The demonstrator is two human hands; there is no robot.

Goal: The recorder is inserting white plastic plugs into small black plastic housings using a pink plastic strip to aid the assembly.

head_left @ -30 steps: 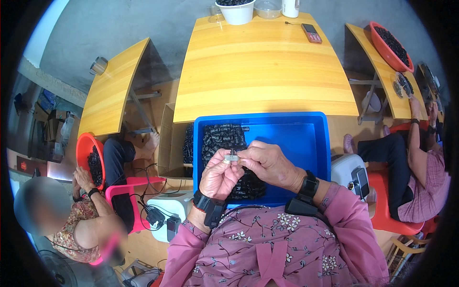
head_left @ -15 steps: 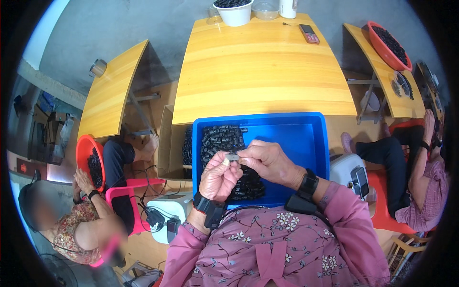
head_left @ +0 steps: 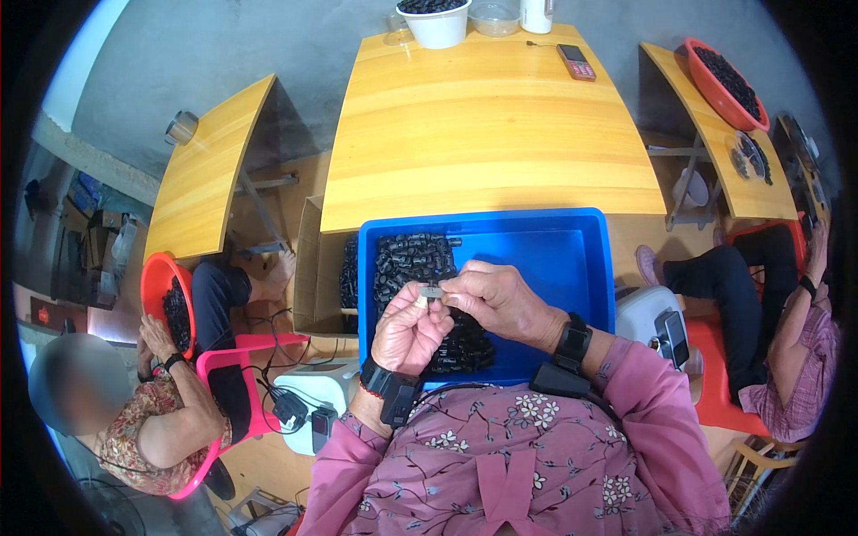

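My left hand (head_left: 409, 338) and my right hand (head_left: 502, 302) meet above the left half of a blue tray (head_left: 601, 295). Between their fingertips is a small grey piece (head_left: 431, 292), pinched from both sides; its exact kind is too small to make out. Something pale yellow covers my left thumb tip. Beneath my hands, many small black cylindrical parts (head_left: 413, 255) lie heaped along the tray's left side, partly hidden by my fingers. Bare blue tray bottom shows right of them. Both wrists carry black strapped devices.
A wooden table (head_left: 492, 134) stands beyond the tray, with a white tub (head_left: 438, 29) of black parts and a phone (head_left: 576, 62). A cardboard box (head_left: 311, 268) is left of the tray. People sit on both sides, the left one with a red basin (head_left: 154, 290).
My hands keep almost the same place and grip on the grey piece. The person on the left shifts their head and arm; the person on the right moves an arm slightly.
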